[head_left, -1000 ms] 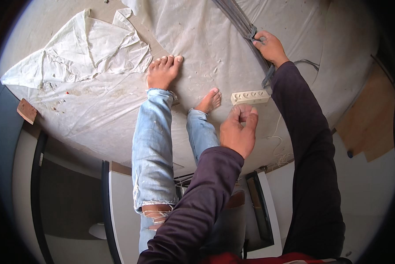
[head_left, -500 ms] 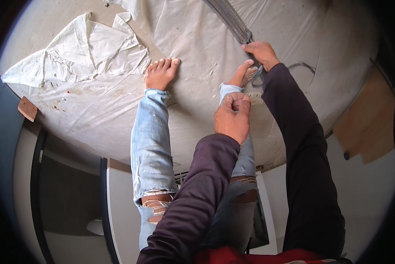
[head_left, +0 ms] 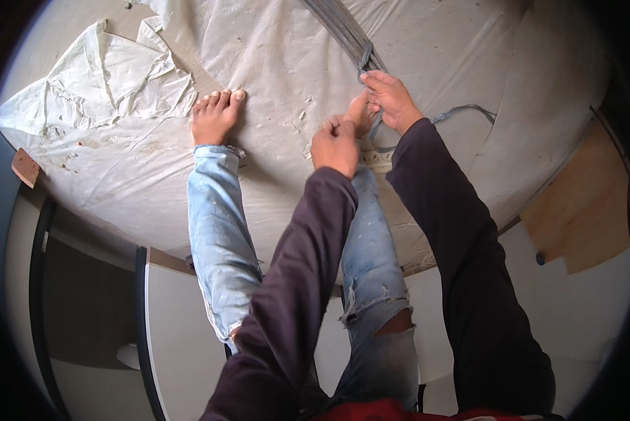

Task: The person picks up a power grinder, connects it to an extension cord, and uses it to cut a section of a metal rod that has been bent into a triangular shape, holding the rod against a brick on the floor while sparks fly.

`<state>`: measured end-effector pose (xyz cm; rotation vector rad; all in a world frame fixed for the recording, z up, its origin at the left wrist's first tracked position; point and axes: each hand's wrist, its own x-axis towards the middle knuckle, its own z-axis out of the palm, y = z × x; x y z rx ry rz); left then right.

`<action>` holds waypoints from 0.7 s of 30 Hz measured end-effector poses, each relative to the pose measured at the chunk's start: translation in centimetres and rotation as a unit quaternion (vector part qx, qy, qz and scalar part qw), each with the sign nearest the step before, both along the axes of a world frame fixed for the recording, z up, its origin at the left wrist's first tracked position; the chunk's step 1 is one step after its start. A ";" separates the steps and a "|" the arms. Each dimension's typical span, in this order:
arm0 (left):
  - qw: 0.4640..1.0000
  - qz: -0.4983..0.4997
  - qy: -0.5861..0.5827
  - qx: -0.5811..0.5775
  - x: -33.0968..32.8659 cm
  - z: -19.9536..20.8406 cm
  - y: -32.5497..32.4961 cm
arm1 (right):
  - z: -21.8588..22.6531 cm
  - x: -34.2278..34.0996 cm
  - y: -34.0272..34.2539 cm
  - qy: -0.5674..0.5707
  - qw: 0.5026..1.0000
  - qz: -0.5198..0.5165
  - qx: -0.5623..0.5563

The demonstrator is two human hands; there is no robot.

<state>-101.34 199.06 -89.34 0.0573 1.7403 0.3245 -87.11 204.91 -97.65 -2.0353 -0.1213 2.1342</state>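
A bundle of long, thin grey strips (head_left: 337, 27) runs down from the top edge, with a knotted strand round its near end. At that end my right hand (head_left: 393, 99) pinches the grey strand, thumb and fingers together. The loose strand (head_left: 462, 109) loops below this hand and trails off to the right. My left hand (head_left: 334, 147) is closed beside my right foot (head_left: 361, 116), left of and nearer than the right hand. Its fingertips are slightly blurred, and whatever they may hold cannot be made out.
A stained pale sheet (head_left: 280, 63) covers the floor, with a crumpled white sheet (head_left: 118, 77) at the left near my left foot (head_left: 217, 119). A reddish block (head_left: 25, 168) lies at the left edge. Wooden board (head_left: 581, 196) stands at the right.
The view has shifted, so the floor things sit farther left. My left hand has moved away from me, up beside the right foot. My right hand stays at the bundle's end.
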 end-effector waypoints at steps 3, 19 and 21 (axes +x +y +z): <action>0.999 -0.042 0.009 0.018 1.2 -3.8 1.6 | -0.1 -0.1 -0.2 -0.011 0.998 0.050 0.020; 0.995 -0.063 0.014 0.081 3.4 -10.3 2.2 | -0.4 0.3 2.1 -0.085 0.969 0.224 0.061; 0.991 -0.076 0.032 0.104 3.1 -10.7 1.6 | -0.8 -0.8 3.8 -0.110 0.966 0.235 0.023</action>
